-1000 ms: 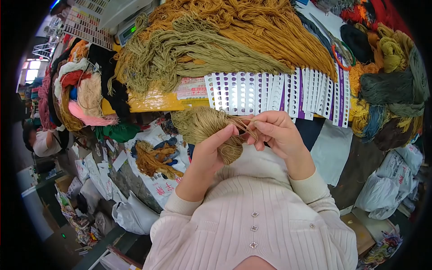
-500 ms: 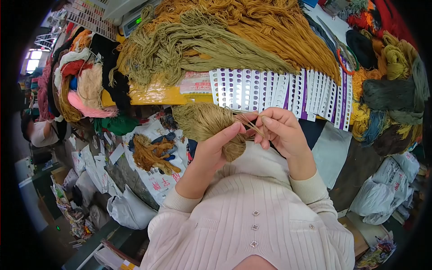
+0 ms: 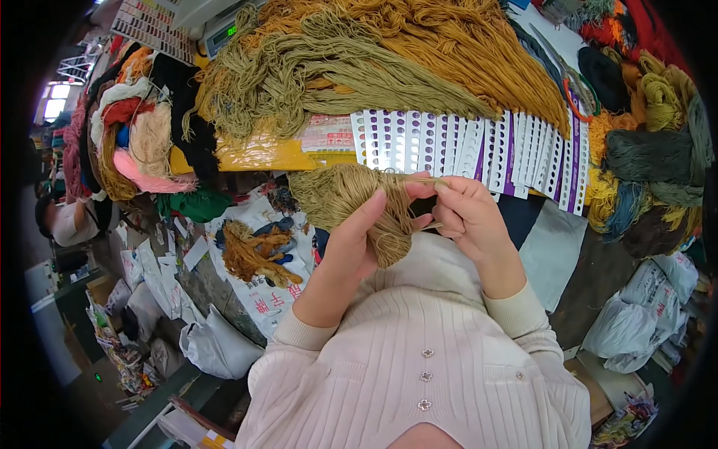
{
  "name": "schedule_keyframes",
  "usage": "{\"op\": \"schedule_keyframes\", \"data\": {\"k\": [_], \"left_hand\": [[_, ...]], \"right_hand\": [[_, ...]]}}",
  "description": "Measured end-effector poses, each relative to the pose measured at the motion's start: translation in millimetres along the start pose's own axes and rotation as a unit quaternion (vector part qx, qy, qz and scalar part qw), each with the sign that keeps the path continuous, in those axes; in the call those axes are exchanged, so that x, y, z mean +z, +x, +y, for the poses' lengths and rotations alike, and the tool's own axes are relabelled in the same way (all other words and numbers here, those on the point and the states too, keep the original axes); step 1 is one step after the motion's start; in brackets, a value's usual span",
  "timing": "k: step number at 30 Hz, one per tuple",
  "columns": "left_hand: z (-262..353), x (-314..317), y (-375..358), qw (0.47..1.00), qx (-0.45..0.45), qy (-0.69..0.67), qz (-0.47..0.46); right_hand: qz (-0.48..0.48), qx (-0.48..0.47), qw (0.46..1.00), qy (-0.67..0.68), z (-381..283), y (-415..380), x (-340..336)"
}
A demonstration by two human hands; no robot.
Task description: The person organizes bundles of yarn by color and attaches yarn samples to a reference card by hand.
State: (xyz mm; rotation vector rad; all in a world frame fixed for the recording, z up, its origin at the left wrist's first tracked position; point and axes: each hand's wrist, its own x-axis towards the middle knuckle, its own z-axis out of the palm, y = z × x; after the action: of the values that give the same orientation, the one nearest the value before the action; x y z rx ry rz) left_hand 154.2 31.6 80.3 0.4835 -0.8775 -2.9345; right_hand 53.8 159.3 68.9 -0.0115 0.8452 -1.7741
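A bundled skein of olive-tan thread [image 3: 351, 193] lies across my left hand [image 3: 357, 238], its thumb pressed on the front and the fingers hidden behind it. To its right my right hand [image 3: 470, 217] pinches a few strands [image 3: 422, 179] between thumb and forefinger, drawn out taut from the skein's upper right end. Its other fingers are curled in. Both hands are just in front of the table edge, above my lap. Just beyond them are white punched cards [image 3: 407, 146] with rows of holes.
Olive skeins [image 3: 321, 82] and mustard-brown skeins [image 3: 449, 49] cover the table. Scissors [image 3: 572, 86] with orange and green handles lie at right, near dark green yarn [image 3: 647, 156]. A scale display [image 3: 224, 34] stands behind. Brown yarn [image 3: 258, 254] lies on a white sack below left.
My right hand has turned and shifted slightly right, pulling the strands straighter and more level. The left thumb has moved back and up along the skein.
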Motion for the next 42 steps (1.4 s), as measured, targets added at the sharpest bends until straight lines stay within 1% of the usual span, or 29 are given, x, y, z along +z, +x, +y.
{"op": "schedule_keyframes", "data": {"k": [2,5,8,11,14,17,20,23,26,29,31,33,35,38,42], "left_hand": [[-1.5,-0.5,0.1,1.0,-0.001,-0.001,0.013],[-1.3,2.3,1.9,0.999,0.002,0.046,-0.004],[-2.0,-0.9,2.9,1.0,-0.003,-0.008,-0.006],[-1.9,-5.0,2.8,0.997,-0.024,-0.079,0.004],[-5.4,0.0,1.8,1.0,0.0,-0.017,0.018],[-3.1,2.0,3.6,0.998,-0.022,-0.01,0.049],[-8.9,-8.6,3.0,0.997,-0.019,0.032,0.069],[-8.2,-6.8,1.8,0.997,-0.021,-0.01,0.067],[-5.4,1.0,1.5,0.997,-0.017,-0.034,0.06],[-7.4,4.1,3.0,0.997,-0.019,-0.049,0.056],[-7.1,6.3,2.6,0.997,-0.02,-0.032,0.062],[-7.3,6.1,2.9,0.998,-0.025,-0.011,0.052],[-8.6,2.3,4.2,0.999,-0.033,0.014,0.026],[-9.8,-0.7,4.6,0.999,-0.033,-0.017,0.028],[-10.2,-3.4,5.5,0.997,-0.03,-0.054,0.04]], "right_hand": [[0.049,-0.008,0.997,-0.067,-5.3,-1.8,20.3],[0.032,0.002,0.977,-0.211,2.3,-1.1,8.8],[0.036,-0.055,0.988,-0.138,7.6,1.0,9.0],[0.016,-0.061,0.997,-0.046,3.2,-0.8,12.8],[-0.021,-0.059,0.998,-0.028,4.7,-1.0,5.9],[-0.03,-0.047,0.998,-0.04,5.1,-1.0,-1.4],[-0.037,-0.058,0.997,-0.034,0.4,-3.2,4.6],[-0.026,-0.021,0.999,0.013,-0.6,-2.9,-3.7],[-0.11,-0.016,0.992,0.06,2.8,-3.5,-17.8],[-0.076,-0.003,0.994,0.078,4.3,-2.6,-17.0],[-0.006,-0.016,1.0,0.022,-1.3,-4.8,5.3],[0.023,-0.018,0.998,-0.053,-2.9,-5.7,11.0],[0.011,-0.01,0.989,-0.146,-1.2,-5.8,5.5],[0.033,-0.023,0.994,-0.102,-1.1,-6.2,10.1],[0.02,-0.024,0.997,-0.065,-0.3,-5.3,6.3]]}}
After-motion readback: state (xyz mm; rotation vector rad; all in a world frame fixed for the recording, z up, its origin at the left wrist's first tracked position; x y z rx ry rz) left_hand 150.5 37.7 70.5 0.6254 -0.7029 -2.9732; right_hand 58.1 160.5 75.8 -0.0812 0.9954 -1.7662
